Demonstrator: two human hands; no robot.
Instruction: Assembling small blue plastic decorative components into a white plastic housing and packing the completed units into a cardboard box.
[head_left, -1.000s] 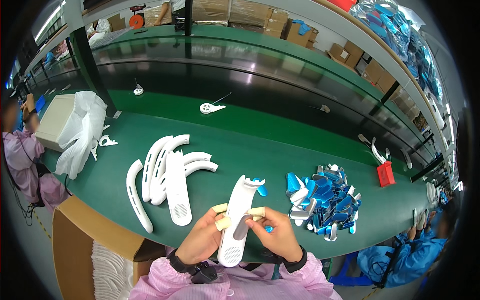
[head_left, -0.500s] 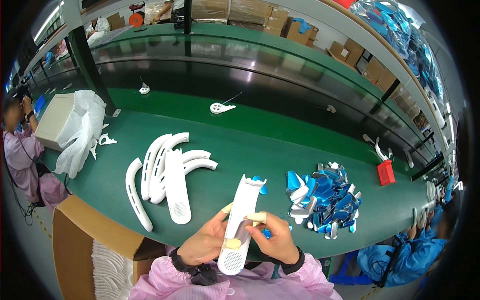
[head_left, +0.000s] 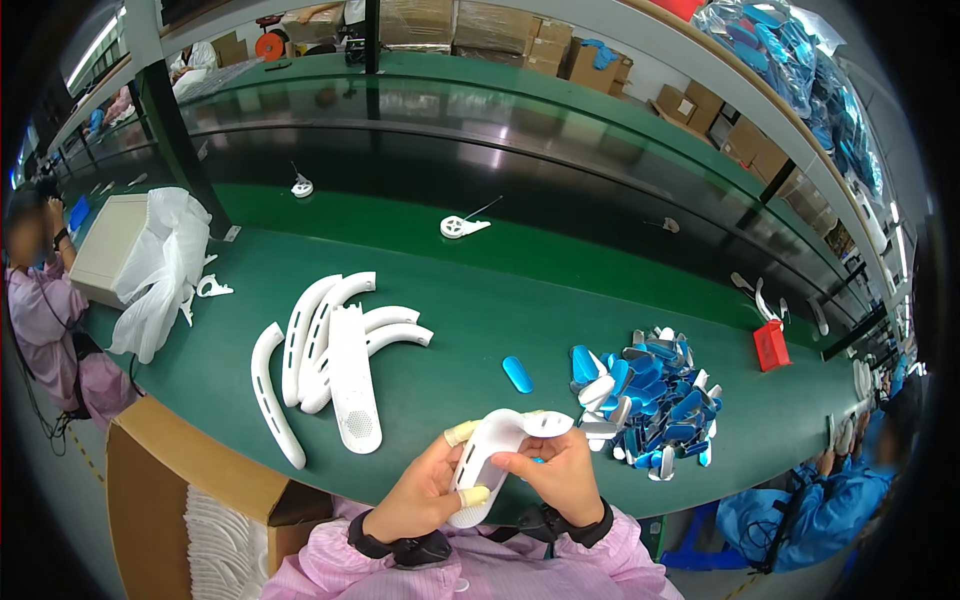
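Left hand (head_left: pixel 422 492) — on white casing (head_left: pixel 486 448)

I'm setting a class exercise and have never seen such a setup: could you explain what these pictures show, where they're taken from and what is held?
There is no robot here, just a person's left hand and right hand, with pale covers on some fingers. The view comes from a wide fisheye camera on the person's head, looking down, so straight edges bend near the rim. Both hands hold one curved white part at the near side of the green table. To the left lie more long white parts; to the right is a pile of small blue, grey and white pieces, with a single blue piece apart from it. An open carton sits at lower left.
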